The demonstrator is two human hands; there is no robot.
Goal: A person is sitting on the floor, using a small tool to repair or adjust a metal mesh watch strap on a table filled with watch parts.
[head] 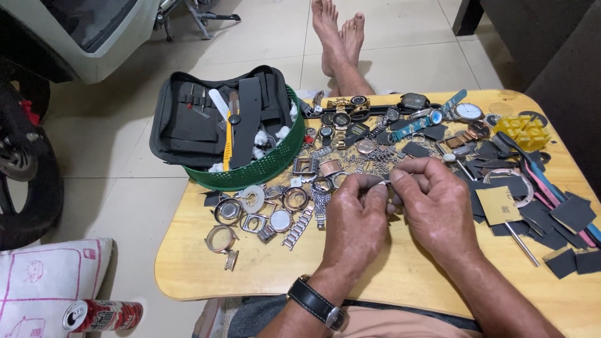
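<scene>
My left hand [354, 222] and my right hand [435, 203] meet over the middle of the pale wooden low table [188, 263], fingertips pressed together on one small silvery metal piece [383, 182]. Both thumbs and forefingers pinch it, the left from its left end and the right from its right end, so its long axis runs across me, left to right, level with the tabletop. It is too small and too covered by my fingers to say just what kind of part it is. Neither hand is nearer than the other; the piece sits right between them, just above the wood and a little beyond my knuckles.

On my left wrist is a black leather strap with a steel buckle [316, 305]. Just beyond my left fingers lie loose round and square steel watch cases [250, 216] and a short silvery link bracelet [298, 228]. Further back and to the left stands a green plastic mesh basket [275, 164] holding an open black zip tool pouch [206, 112]. Across the far edge runs a row of finished wristwatches [400, 112], and to my right are scattered dark flat squares [573, 213] and a yellow ridged plastic block [523, 130]. Well below the table, on the tiled floor, lies a red drink can [103, 315]
</scene>
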